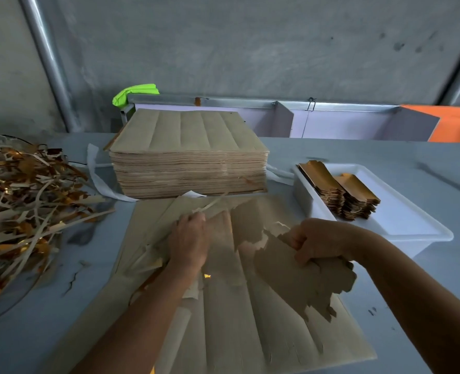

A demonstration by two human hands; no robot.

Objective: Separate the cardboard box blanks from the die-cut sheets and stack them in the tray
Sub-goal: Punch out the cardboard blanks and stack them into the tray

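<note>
Low centre, the sheets [237, 319] lie flat. The left hand [189, 240] presses on them, apparently pinching a strip, to anchor them while the right hand [319, 242] grips torn-off blanks [299, 279]. Right of centre, the tray [401, 220] holds stacked blanks; behind, the uncut stack [188, 163].

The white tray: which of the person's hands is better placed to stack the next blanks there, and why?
The right hand: it already grips a loose bundle of blanks and is nearer the white tray. The left hand is on the die-cut sheet.

Packaging workshop, stacked die-cut sheets [188, 155], scrap heap [26, 201], concrete wall [250, 44]
</note>
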